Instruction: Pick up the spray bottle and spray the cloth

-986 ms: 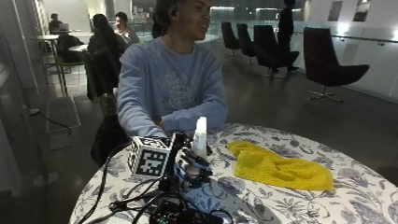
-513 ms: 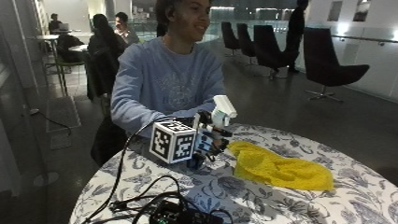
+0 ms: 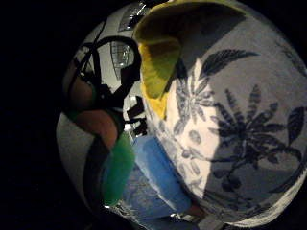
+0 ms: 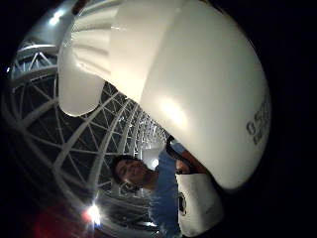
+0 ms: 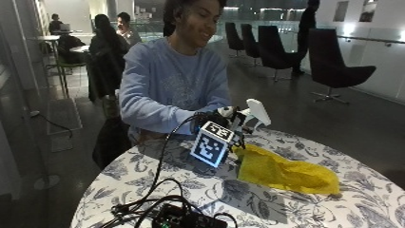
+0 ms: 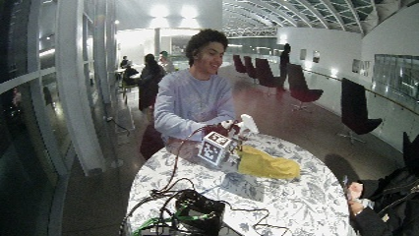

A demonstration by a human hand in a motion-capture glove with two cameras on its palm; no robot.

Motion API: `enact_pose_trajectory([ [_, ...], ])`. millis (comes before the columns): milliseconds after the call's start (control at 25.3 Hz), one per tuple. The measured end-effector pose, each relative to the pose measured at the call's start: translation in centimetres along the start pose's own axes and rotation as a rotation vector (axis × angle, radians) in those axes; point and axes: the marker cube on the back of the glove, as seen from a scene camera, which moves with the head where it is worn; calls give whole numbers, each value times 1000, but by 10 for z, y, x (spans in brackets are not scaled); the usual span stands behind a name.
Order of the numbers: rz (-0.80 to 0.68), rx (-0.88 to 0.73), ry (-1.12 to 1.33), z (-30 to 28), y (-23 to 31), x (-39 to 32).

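Note:
In the outside view my gloved right hand [image 5: 212, 118] grips a white spray bottle [image 5: 256, 111] and holds it in the air, tilted, with its head pointing toward the yellow cloth [image 5: 284, 171]. The cloth lies crumpled on the floral table [image 5: 354, 209], just below and beyond the nozzle. The wide outside view shows the same: spray bottle [image 6: 247, 123] raised over the cloth [image 6: 268, 164]. The bottle's white head [image 4: 188, 89] fills the thumb side palm view. The little finger side palm view looks down on the cloth [image 3: 158, 62] and the tablecloth [image 3: 230, 120]. The bottle's body is hidden behind the hand.
A black box with cables [image 5: 183, 218] sits at the table's near edge, left of the cloth. The person's blue sleeve [image 5: 152, 114] crosses the table's far edge. Bare tablecloth shows to the right of and in front of the cloth.
The bottle stood on the table a second ago. My right hand has lifted it and carried it right, toward the cloth, and tilted it. The cloth has not moved.

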Motion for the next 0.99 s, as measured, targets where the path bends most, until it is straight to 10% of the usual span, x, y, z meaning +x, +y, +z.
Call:
enact_pose_trajectory([
  [986,205,-133,-69,37,-23,11],
])
